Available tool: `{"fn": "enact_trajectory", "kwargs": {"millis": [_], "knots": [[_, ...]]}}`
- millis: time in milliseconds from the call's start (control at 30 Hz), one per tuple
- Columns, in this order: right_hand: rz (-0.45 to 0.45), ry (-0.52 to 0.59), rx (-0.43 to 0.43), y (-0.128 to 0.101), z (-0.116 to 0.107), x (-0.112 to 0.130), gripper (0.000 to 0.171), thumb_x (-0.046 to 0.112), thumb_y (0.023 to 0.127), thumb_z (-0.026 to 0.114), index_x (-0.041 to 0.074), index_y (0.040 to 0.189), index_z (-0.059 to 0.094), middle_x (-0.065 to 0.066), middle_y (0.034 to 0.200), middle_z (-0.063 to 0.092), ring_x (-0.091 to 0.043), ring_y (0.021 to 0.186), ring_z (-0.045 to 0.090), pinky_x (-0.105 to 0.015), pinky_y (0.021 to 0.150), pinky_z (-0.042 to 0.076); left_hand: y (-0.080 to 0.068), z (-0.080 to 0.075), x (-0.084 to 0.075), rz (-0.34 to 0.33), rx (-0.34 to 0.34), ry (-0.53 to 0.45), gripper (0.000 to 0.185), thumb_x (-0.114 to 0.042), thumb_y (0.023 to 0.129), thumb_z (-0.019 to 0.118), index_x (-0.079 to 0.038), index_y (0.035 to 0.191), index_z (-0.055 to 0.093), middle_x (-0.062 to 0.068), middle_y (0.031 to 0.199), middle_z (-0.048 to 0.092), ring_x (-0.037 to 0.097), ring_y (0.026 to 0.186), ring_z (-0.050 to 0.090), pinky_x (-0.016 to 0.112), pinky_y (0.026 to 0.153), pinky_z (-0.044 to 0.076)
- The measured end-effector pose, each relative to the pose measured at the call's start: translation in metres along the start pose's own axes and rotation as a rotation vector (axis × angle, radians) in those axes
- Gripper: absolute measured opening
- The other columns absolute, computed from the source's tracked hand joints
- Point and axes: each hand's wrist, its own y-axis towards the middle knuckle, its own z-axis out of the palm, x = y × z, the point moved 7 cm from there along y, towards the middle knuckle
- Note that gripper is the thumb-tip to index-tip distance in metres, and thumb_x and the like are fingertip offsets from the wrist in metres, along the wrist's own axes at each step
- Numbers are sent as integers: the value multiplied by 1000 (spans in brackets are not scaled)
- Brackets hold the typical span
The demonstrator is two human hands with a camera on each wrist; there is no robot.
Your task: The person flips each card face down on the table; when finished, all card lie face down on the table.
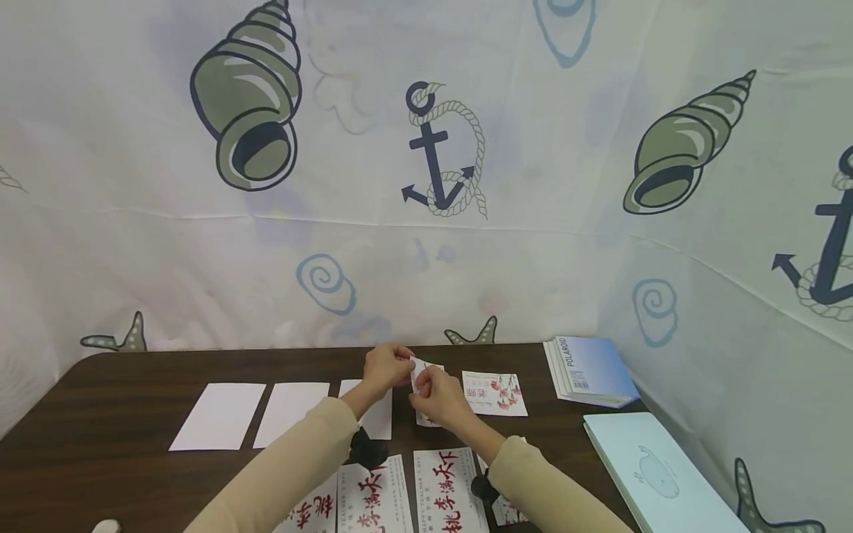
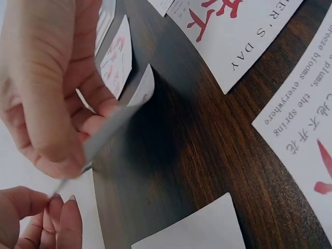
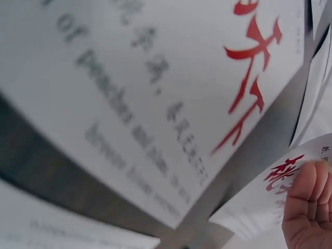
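Both hands meet over the far middle of the dark table. My left hand [image 1: 386,368] pinches the far left corner of a small printed card [image 1: 426,420], and my right hand [image 1: 438,400] pinches it slightly closer in. Raised off the table, the card looks bent in the left wrist view, where both hands show at its edge. Red characters show on the held card [image 3: 282,174] in the right wrist view. Left of the hands lies a blank white card [image 1: 378,414], partly behind the left arm. To their right is a card with pink flowers [image 1: 494,393].
Two more blank white cards [image 1: 218,416] [image 1: 291,413] lie further left. Several cards with red lettering [image 1: 451,492] lie nearer, partly under the arms. At the right are a stack with a blue POLAROID cover [image 1: 593,368] and a pale mint book [image 1: 660,474]. A printed cloth [image 1: 533,274] hangs behind.
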Motion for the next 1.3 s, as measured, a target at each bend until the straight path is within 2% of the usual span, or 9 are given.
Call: {"fn": "enact_trajectory", "kwargs": {"millis": [200, 333, 467, 567, 700, 933, 1033, 1167, 1300], "knots": [[-23, -31, -88, 0, -19, 3, 15, 1, 74, 64, -1, 88, 59, -3, 65, 57, -3, 51, 45, -17, 46, 38, -2, 8, 3, -15, 95, -160, 23, -9, 93, 55, 9, 105, 63, 15, 83, 67, 8, 61, 61, 27, 59, 56], [-25, -82, -150, -1, -35, 5, 15, 2, 73, 63, 0, 88, 60, -1, 65, 56, -5, 54, 45, -19, 49, 38, -4, 15, 9, -30, 153, -143, 27, -9, 94, 55, 7, 115, 60, 19, 99, 67, 17, 72, 67, 30, 64, 57], [-12, -128, -232, -1, -53, 3, 14, 2, 72, 62, 3, 86, 60, 1, 63, 54, -6, 54, 44, -20, 49, 37, -10, 19, 16, -46, 178, -121, 38, -9, 91, 61, 9, 124, 54, 24, 111, 63, 30, 87, 68, 33, 69, 57], [17, -97, -282, 0, -65, -3, 14, 1, 74, 61, 2, 88, 61, 0, 64, 55, -7, 55, 45, -20, 50, 38, -14, 20, 20, -71, 172, -111, 45, -11, 88, 66, 9, 126, 52, 24, 113, 63, 32, 91, 67, 35, 70, 57], [77, -5, -313, 1, -72, -15, 14, 2, 79, 61, 0, 93, 62, -3, 67, 57, -7, 56, 46, -20, 50, 39, -19, 20, 22, -86, 156, -100, 46, -9, 84, 69, 9, 123, 53, 23, 107, 66, 29, 84, 69, 36, 69, 57], [191, 178, -304, -4, -65, -38, 16, 1, 83, 61, -5, 98, 61, -7, 72, 60, -6, 56, 48, -19, 48, 42, -23, 18, 22, -48, 117, -70, 38, -2, 79, 72, 9, 113, 59, 20, 96, 69, 22, 74, 69, 34, 64, 57], [205, 193, -283, -5, -59, -44, 16, 0, 84, 61, -6, 99, 60, -7, 71, 58, -7, 55, 49, -20, 47, 47, -24, 14, 23, -32, 88, -7, 36, -1, 76, 74, 7, 109, 62, 17, 91, 70, 18, 69, 68, 31, 61, 57], [211, 116, -212, -6, -51, -50, 17, -1, 81, 64, -7, 96, 59, -6, 66, 55, -9, 51, 52, -24, 46, 52, -27, 9, 24, -13, 63, 127, 31, -4, 73, 77, 4, 100, 64, 10, 80, 69, 13, 59, 64, 28, 56, 55], [235, 12, -98, -9, -40, -54, 19, 0, 78, 70, -7, 91, 57, -6, 66, 55, -11, 50, 55, -26, 46, 53, -30, 9, 22, 29, 93, 282, 25, -8, 72, 79, 2, 90, 64, 4, 68, 66, 10, 53, 62, 26, 53, 51]]}}
